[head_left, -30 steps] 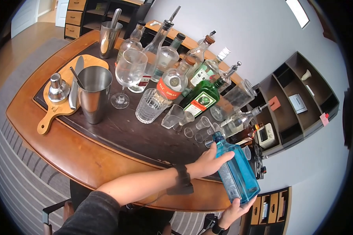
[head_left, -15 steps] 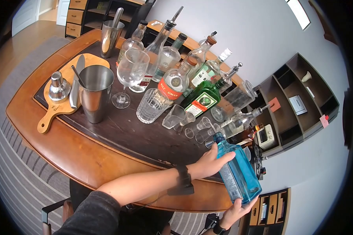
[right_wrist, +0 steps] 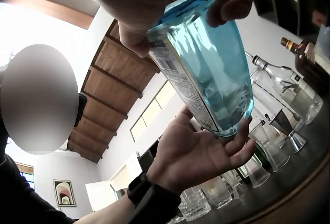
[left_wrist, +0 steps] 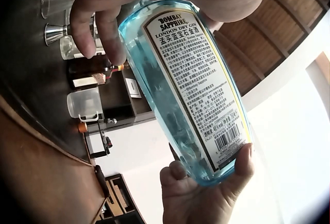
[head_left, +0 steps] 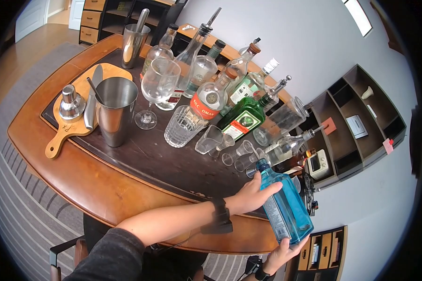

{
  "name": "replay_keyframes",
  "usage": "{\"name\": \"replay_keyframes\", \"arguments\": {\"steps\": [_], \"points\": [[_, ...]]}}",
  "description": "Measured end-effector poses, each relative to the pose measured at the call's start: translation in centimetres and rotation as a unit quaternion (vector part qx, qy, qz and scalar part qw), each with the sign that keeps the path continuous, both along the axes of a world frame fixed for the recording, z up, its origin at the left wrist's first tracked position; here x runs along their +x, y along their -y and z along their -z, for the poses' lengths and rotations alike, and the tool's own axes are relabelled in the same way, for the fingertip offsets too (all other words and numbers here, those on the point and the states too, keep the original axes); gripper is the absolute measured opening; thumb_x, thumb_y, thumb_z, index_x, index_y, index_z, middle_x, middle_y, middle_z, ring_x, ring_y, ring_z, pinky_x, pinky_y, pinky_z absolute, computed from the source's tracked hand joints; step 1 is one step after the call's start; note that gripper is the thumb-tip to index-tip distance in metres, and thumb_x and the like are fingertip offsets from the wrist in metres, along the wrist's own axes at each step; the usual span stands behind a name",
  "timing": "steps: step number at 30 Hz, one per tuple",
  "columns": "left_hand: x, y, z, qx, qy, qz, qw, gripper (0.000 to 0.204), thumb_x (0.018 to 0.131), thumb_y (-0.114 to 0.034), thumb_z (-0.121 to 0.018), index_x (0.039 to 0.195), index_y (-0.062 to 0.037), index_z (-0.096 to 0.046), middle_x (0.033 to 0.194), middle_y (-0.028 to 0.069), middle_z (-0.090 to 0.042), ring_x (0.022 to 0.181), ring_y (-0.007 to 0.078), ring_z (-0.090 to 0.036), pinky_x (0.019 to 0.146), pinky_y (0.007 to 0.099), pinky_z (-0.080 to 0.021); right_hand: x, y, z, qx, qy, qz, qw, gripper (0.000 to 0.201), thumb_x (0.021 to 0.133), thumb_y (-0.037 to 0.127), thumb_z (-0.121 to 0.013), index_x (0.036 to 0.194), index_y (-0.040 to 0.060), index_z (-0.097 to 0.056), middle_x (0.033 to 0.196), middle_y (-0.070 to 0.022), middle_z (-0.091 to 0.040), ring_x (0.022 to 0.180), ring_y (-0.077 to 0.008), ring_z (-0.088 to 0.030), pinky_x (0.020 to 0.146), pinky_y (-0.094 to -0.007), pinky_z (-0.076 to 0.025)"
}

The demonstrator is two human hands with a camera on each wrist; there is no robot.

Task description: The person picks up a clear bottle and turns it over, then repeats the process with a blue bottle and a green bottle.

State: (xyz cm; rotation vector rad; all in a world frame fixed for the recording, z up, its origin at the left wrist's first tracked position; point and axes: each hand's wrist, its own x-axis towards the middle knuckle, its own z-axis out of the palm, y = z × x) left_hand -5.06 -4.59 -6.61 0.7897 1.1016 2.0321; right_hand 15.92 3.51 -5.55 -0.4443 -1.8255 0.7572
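One blue bottle: left hand grips the top, right hand the base.

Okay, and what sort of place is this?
Probably a home bar or a cocktail practice space: a metal shaker tin, a stemmed glass and a green bottle among several others share the table.

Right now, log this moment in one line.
left hand: holds blue bottle near neck | right hand: holds base | bottle: tilted, label visible | knife: on board
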Motion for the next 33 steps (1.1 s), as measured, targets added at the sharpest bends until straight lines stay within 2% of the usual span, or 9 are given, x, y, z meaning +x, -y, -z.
{"name": "replay_keyframes", "arguments": {"steps": [19,29,33], "points": [[-0.14,0.79,-0.58,0.006,0.0,0.009,1.0,0.097,0.088,-0.052,-0.058,0.133,0.0234,-0.015,0.12,0.0249,-0.056,0.115,0.0266,-0.054,0.095,0.0327,-0.042,-0.12,0.16,-0.11,0.002,0.011,0.008,1.0,0.094,0.08,0.041,-0.073,0.144,-0.007,-0.022,0.135,-0.0202,-0.041,0.121,-0.0281,-0.045,0.104,-0.0393,-0.034],[0.0,0.06,0.06,0.003,0.0,0.004,1.0,0.099,0.087,-0.052,-0.058,0.133,0.0239,-0.013,0.122,0.0278,-0.053,0.117,0.0298,-0.053,0.096,0.0331,-0.042,0.17,-0.02,0.31,-0.006,0.007,0.006,1.0,0.094,0.08,0.041,-0.072,0.144,-0.007,-0.023,0.135,-0.0197,-0.042,0.12,-0.0278,-0.045,0.103,-0.0395,-0.035],[0.17,-0.05,0.21,0.011,-0.011,-0.004,1.0,0.101,0.087,-0.053,-0.058,0.133,0.0245,-0.013,0.123,0.0291,-0.052,0.118,0.0307,-0.052,0.097,0.0333,-0.042,0.05,0.36,0.33,-0.004,0.024,0.053,0.998,0.1,0.074,0.053,-0.072,0.141,-0.0066,-0.028,0.132,-0.0206,-0.042,0.121,-0.0292,-0.046,0.1,-0.0418,-0.039]]}}
